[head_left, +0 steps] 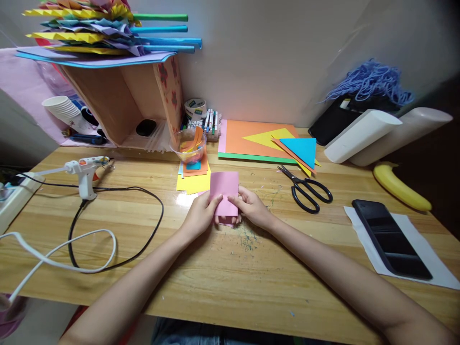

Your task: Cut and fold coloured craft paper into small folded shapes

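A small pink sheet of paper (224,184) is held up between my two hands, above the middle of the table. My left hand (203,211) grips its left side, thumb on the front face and fingers behind. On the right side my right hand (253,207) pinches it the same way. Fingertips show below its lower edge, and a bit more pink paper appears beneath them. Just behind lie yellow and orange paper pieces (194,183), partly under a clear bowl (189,146) of paper strips. Black-handled scissors (300,187) rest to the right of my right hand.
A white glue gun (86,175) with looping cables (158,230) occupies the left. Coloured sheets (251,136) and a blue triangle (302,149) lie at the back. A phone (390,237), a banana (400,187) and white paper rolls (362,136) are on the right. A cardboard box (136,96) stands back left.
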A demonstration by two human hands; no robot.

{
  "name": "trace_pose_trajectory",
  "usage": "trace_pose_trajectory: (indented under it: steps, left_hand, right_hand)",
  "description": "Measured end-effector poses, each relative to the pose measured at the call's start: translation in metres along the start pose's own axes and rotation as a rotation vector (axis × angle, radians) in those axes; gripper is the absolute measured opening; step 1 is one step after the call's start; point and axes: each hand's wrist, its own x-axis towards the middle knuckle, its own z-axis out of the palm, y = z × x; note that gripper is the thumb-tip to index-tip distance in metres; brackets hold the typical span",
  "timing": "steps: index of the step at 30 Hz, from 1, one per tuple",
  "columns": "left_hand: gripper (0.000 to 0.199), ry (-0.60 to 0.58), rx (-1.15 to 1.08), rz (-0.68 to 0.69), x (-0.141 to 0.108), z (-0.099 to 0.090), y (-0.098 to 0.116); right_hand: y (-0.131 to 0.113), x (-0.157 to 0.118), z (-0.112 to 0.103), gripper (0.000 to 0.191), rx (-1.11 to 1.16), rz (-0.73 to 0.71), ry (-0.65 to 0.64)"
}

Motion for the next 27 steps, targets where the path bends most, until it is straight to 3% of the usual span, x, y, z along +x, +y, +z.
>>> trace_pose_trajectory:
  steps: [3,7,13,22,27]
  left_hand:
    - [0.031,0.020,0.058,0.030,-0.0009,-0.0008,-0.0007]
    - [0.032,0.023,0.039,-0.003,-0.0010,-0.0020,-0.0022]
    - [0.031,0.082,0.077,0.015,0.0007,-0.0025,-0.0005]
    - [0.029,0.097,0.080,-0.002,-0.0008,-0.0024,0.0041]
    - [0.032,0.115,0.114,0.017,0.0011,-0.0033,0.0015]
  right_hand:
    - [-0.0007,0.0000,-0.0001,0.030,0.007,-0.009,0.009]
    - [-0.0018,-0.0001,-0.0016,0.037,0.014,0.039,-0.088]
    - [-0.0015,0.0004,-0.0022,0.031,-0.015,0.024,-0.071]
    - [-0.0074,0.0003,-0.0059,0.055,0.064,0.081,-0.163]
    - [-0.0060,0.0013,-0.0055,0.035,0.078,0.097,-0.184]
